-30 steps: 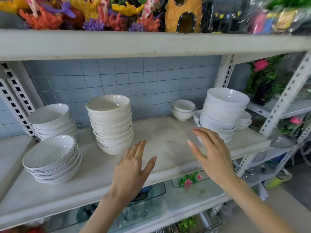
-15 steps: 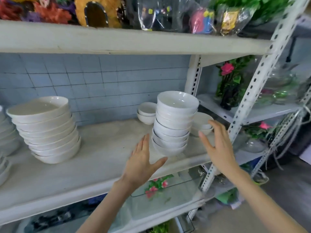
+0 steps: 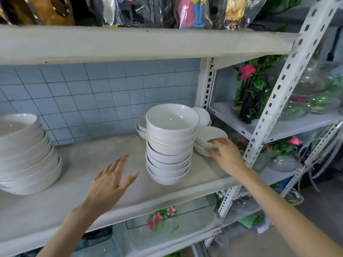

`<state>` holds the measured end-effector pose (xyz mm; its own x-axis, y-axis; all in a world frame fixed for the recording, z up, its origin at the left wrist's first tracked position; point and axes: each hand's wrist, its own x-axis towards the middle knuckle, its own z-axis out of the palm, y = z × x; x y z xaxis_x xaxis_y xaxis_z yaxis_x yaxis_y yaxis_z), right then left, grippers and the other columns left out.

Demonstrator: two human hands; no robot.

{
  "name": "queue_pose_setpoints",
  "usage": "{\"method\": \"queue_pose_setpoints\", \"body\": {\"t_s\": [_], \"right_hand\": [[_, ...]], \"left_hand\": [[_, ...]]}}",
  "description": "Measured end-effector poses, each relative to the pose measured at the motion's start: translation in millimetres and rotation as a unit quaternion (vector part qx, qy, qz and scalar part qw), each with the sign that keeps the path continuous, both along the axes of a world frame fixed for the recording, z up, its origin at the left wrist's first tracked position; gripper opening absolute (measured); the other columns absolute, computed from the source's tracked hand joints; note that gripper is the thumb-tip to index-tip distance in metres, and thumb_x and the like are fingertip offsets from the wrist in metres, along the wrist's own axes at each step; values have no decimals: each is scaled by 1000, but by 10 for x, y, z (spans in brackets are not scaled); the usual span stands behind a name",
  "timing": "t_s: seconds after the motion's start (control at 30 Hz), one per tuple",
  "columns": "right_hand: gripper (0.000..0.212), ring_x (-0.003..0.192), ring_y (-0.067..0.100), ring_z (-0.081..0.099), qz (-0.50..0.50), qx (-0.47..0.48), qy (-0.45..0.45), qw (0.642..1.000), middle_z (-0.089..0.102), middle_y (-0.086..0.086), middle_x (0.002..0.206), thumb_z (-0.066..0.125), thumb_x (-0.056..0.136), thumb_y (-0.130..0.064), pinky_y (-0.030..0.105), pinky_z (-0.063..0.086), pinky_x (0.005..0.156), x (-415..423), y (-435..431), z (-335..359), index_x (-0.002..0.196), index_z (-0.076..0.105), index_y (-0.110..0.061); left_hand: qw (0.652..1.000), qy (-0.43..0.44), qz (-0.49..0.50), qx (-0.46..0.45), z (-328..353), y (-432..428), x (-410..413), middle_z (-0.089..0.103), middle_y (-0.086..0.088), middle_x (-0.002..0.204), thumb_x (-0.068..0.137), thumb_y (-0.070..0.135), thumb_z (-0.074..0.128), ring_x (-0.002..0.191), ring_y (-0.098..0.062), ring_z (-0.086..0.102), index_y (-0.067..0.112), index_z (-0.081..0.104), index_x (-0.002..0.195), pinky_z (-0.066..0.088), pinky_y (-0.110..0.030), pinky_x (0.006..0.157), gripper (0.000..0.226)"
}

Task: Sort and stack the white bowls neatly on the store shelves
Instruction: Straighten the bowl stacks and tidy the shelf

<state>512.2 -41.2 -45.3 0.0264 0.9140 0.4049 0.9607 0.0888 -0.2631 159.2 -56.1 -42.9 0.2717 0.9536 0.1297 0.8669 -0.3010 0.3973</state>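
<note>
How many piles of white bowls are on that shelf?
5: a wide pile at the left, a tall pile in the middle, a back-left pile and back-right pile behind it, and a low pile at the right hand. Others may be hidden.

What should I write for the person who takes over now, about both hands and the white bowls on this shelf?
Left hand: open, above the shelf, holds nothing.
Right hand: pinches the rim of the top small bowl, just right of the tall stack.
Done: the tall stack and the wide stack at the left stand nested.
Left: the small bowls sit in separate little piles behind and right of the tall stack; probably gather them into one stack.
</note>
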Motion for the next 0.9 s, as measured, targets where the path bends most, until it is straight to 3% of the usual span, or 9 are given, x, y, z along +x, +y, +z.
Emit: {"method": "queue_pose_setpoints", "body": {"t_s": [0.1,0.17,0.23,0.33,0.47,0.6,0.7,0.9], "right_hand": [[22,85,30,59,2,-31,72,997,62,9,77,65,87,-27,39,45,68,21,72,30,80,61,-7],[19,78,21,62,9,-53,142,988,67,7,80,66,87,-22,28,44,62,60,105,74,80,65,-4],[13,85,12,62,9,-63,191,979,71,4,90,66,87,-15,16,42,62,68,99,146,88,70,-3],[9,87,14,63,8,-55,198,979,69,4,91,64,88,-14,21,44,66,92,102,155,87,68,-6],[9,91,27,63,-21,-32,149,988,64,7,100,60,90,-21,37,50,75,111,84,87,94,67,-16],[16,99,29,60,-34,-10,146,989,62,9,111,57,92,-19,39,47,80,132,37,125,104,67,-15],[15,96,31,59,-22,32,147,988,62,12,107,60,90,-15,40,47,78,208,-4,179,102,68,-10],[12,92,22,57,23,103,181,978,64,5,99,61,89,-9,35,44,77,377,-195,411,97,68,-5]], "left_hand": [[1000,-6,-24,-15,-50,9,143,26,7,156,48,99,-7,140,-13,30,28,14,151,26,-34,111,127],[997,-47,-44,-41,-98,-4,253,27,9,155,49,102,5,140,-11,30,29,12,151,29,-35,110,125],[992,-100,-60,-49,-123,-20,351,29,13,152,53,100,24,138,-7,31,32,12,150,30,-33,108,119],[983,-162,-59,-58,-140,-58,462,32,23,141,59,87,50,128,5,31,37,10,149,30,-28,106,110],[979,-191,-45,-61,-177,-74,551,37,19,141,55,84,52,132,-2,36,34,12,149,32,-27,105,114],[973,-220,-32,-62,-192,-92,613,43,9,142,65,70,61,131,-6,39,25,17,150,30,-21,104,106],[966,-249,-28,-54,-203,-139,686,45,14,133,66,59,64,124,-7,45,32,18,144,33,-21,98,95],[956,-291,-17,-35,-232,-201,800,35,9,149,71,51,66,133,-10,38,32,13,147,31,-32,111,95]]}}
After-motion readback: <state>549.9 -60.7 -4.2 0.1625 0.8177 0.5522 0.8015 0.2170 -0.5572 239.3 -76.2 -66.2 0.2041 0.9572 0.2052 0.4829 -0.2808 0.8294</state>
